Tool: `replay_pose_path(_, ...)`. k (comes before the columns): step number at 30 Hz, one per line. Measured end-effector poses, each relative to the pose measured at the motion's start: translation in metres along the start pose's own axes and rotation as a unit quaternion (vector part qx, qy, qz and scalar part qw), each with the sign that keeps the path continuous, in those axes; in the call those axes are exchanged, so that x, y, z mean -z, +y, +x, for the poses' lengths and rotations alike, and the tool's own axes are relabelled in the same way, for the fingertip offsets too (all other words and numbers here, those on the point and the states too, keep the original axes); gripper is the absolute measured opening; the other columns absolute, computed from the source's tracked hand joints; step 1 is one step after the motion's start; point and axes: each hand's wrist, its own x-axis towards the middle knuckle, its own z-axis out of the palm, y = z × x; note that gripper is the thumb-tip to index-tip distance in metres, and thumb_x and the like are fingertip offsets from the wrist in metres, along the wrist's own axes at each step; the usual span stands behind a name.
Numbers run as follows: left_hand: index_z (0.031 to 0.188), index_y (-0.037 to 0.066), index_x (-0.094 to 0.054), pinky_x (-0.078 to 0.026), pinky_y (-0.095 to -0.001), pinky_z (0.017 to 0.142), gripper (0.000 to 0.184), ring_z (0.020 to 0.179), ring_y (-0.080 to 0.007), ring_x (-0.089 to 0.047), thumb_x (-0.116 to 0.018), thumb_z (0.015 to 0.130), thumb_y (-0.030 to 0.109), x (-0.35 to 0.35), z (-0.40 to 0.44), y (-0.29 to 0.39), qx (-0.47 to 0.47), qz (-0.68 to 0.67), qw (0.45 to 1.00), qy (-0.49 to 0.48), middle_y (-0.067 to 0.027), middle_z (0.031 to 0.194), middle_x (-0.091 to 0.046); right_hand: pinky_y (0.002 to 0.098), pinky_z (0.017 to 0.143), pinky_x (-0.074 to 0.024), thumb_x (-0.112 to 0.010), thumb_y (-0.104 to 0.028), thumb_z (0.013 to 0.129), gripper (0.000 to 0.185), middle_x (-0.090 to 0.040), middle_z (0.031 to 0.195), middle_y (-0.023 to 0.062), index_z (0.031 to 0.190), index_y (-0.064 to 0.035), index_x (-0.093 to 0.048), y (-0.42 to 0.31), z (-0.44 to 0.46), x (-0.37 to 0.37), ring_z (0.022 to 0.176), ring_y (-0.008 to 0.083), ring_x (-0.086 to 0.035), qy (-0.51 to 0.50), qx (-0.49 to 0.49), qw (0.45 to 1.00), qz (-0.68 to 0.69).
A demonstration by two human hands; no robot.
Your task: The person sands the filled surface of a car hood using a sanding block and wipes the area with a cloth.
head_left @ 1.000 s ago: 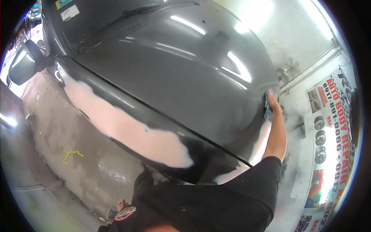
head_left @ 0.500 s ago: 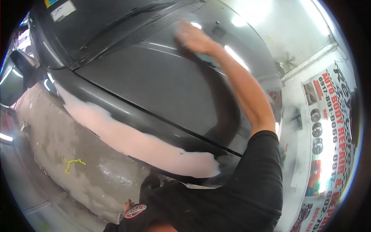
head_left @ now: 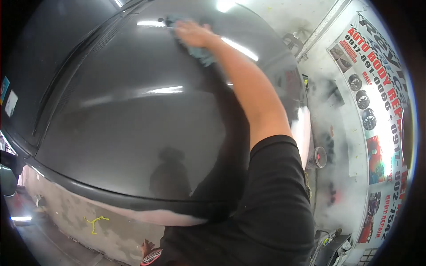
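My right hand (head_left: 191,33) presses a blue-grey cloth (head_left: 202,55) against the dark, glossy car hood (head_left: 133,128), at the far side near a round nozzle-like spot (head_left: 160,19). Fingers cover part of the cloth, and the hand is somewhat blurred. My left hand (head_left: 147,248) hangs low beside my body at the bottom, away from the car, with its fingers apart and nothing visible in it. Along the near fender runs a pale pink patch (head_left: 164,217), partly hidden by my shirt.
The windshield (head_left: 40,40) and wiper lie to the left, with a side mirror (head_left: 8,179) beyond. A printed banner (head_left: 377,88) hangs on the right wall. A small round fan (head_left: 319,157) stands near the bumper. Yellow tape (head_left: 94,221) lies on the stained concrete floor.
The view has shifted forward over the hood and turned. My right hand has swept the cloth across the hood, and more of the cloth shows now. Less of the pink fender patch is visible.
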Motion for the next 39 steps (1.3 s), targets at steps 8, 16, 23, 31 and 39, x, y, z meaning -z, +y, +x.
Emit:
replay_pose_path(8,0.120,0.002,-0.059,-0.052,-0.0427,0.062,0.047,0.081,-0.0270,-0.068,-0.059,0.101,0.045,-0.029,-0.033,-0.021,0.025,0.069,0.996,0.053,-0.0136,0.099,-0.069,0.0585,0.122,-0.0208,-0.024,-0.042,0.107,0.059,-0.034,0.163,0.0147,0.157,-0.0118,-0.036,0.380,-0.177,0.012,0.152,0.0344,-0.029,0.080,-0.316,0.945,-0.035)
replay_pose_path(16,0.119,0.000,-0.060,-0.053,-0.0444,0.064,0.046,0.083,-0.0286,-0.069,-0.059,0.100,0.042,-0.025,-0.023,-0.037,0.040,0.052,0.997,0.048,-0.0152,0.102,-0.070,0.0450,0.122,-0.0305,-0.028,-0.027,0.109,0.052,-0.044,0.156,0.0256,0.150,0.0007,-0.045,0.446,-0.299,-0.010,0.146,0.0395,-0.041,0.082,-0.265,0.959,-0.059)
replay_pose_path(23,0.119,-0.002,-0.061,-0.055,-0.0459,0.065,0.045,0.085,-0.0300,-0.070,-0.060,0.100,0.039,-0.024,-0.011,-0.069,0.049,0.024,0.998,0.033,-0.0166,0.104,-0.071,0.0505,0.127,-0.0189,-0.034,-0.041,0.106,0.055,-0.030,0.167,0.0166,0.155,-0.0191,-0.045,0.112,-0.065,0.014,0.155,0.0376,-0.025,0.007,-0.133,0.976,-0.172)
replay_pose_path(31,0.117,-0.003,-0.062,-0.054,-0.0452,0.065,0.044,0.084,-0.0283,-0.071,-0.060,0.099,0.037,-0.035,0.009,-0.091,0.009,-0.091,0.995,-0.030,-0.0168,0.102,-0.070,0.0625,0.113,-0.0337,-0.040,-0.045,0.101,0.058,-0.047,0.152,0.0231,0.145,-0.0086,-0.052,-0.273,-0.007,-0.035,0.145,0.0393,-0.039,0.067,0.175,0.982,-0.029)
replay_pose_path(39,0.112,0.004,-0.062,-0.052,-0.0421,0.061,0.044,0.080,-0.0276,-0.070,-0.065,0.098,0.045,-0.023,0.056,-0.034,-0.059,0.070,0.992,-0.085,-0.0131,0.096,-0.069,0.0635,0.115,-0.0315,-0.033,-0.037,0.106,0.052,-0.051,0.148,0.0172,0.139,-0.0021,-0.054,-0.176,-0.235,-0.001,0.143,0.0345,-0.044,0.084,0.181,0.978,0.054)
